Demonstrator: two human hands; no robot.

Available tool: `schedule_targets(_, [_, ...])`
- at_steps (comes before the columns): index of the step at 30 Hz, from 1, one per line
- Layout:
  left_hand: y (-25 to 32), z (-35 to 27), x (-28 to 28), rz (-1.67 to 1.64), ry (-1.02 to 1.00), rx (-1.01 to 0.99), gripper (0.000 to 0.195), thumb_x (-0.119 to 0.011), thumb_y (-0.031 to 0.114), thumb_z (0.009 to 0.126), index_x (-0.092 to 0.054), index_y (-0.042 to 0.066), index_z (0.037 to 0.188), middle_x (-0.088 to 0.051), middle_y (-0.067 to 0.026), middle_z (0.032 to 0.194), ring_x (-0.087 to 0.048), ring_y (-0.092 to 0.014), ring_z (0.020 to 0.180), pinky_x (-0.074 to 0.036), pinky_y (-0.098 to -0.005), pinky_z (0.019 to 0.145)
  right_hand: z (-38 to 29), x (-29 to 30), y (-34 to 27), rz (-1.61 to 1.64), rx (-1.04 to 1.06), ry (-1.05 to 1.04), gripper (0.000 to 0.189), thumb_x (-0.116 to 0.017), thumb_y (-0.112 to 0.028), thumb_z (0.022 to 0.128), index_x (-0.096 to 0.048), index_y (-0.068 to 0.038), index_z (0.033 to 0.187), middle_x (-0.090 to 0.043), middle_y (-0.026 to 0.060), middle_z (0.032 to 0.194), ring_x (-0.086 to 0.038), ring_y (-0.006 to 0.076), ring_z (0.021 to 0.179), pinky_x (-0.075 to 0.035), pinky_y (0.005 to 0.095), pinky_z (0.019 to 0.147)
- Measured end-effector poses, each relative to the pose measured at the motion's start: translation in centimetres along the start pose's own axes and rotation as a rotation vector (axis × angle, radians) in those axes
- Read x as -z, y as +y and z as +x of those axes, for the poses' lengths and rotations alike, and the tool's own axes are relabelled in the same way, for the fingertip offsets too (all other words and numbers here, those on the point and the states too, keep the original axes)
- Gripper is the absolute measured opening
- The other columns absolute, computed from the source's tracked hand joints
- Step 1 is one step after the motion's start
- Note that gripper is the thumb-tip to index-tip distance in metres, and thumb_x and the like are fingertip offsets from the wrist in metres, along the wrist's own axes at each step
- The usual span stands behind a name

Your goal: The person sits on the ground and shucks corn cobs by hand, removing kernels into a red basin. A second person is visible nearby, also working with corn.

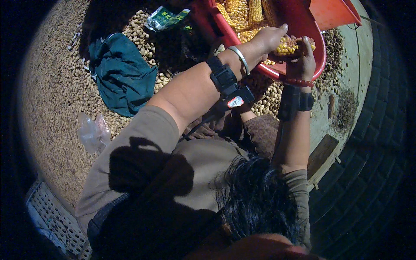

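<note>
A partly stripped corn cob (286, 47), with yellow kernels on some of it and bare reddish core elsewhere, is held between my two hands. My left hand (269, 40), with a silver bangle at the wrist, grips the cob's left part. Wrapped around its right part is my right hand (300, 63), thumb raised along the cob; a red bead bracelet circles that wrist. Both hands are over the near side of a red plastic basin (320, 61). Inside the basin lie loose corn kernels (248, 35) and several whole cobs (255, 11).
Unshelled peanuts (58, 97) cover the ground leftward and around the basin. A dark green cloth (125, 78), a clear plastic bag (89, 133) and a green packet (165, 19) lie on them. An orange container (334, 14) stands behind; a wooden board (323, 151) lies right.
</note>
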State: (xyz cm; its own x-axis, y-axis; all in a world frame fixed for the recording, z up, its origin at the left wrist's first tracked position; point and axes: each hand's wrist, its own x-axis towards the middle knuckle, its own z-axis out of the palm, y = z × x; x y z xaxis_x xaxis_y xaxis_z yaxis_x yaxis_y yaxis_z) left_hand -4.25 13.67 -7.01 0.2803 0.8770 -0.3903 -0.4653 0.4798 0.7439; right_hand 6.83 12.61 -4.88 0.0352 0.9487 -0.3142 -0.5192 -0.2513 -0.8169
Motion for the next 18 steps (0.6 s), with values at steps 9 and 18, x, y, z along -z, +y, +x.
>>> schedule_targets(9, [1.3,-0.8,1.1,0.459,0.049,-0.262,0.04,-0.061,0.04,0.073,-0.056,0.004,0.09,-0.059,-0.0065,0.076,-0.058,-0.013,0.063,-0.048,-0.0246,0.05,0.0,0.3,0.0,-0.061,0.166,0.044,0.012,-0.053,-0.019,0.082,-0.055,-0.008,0.086,-0.059,0.0022,0.081,-0.056,0.0116,0.075,-0.044,0.0254,0.066])
schedule_targets(18, [0.5,-0.8,0.4,0.289,-0.018,-0.148,0.029,-0.064,0.03,0.074,-0.056,0.003,0.084,-0.057,-0.0041,0.075,-0.057,-0.012,0.064,-0.049,-0.023,0.054,-0.7,0.1,0.0,0.088,0.19,-0.092,0.014,-0.05,-0.015,0.083,-0.055,-0.004,0.09,-0.059,0.0075,0.088,-0.056,0.0161,0.086,-0.044,0.0282,0.077])
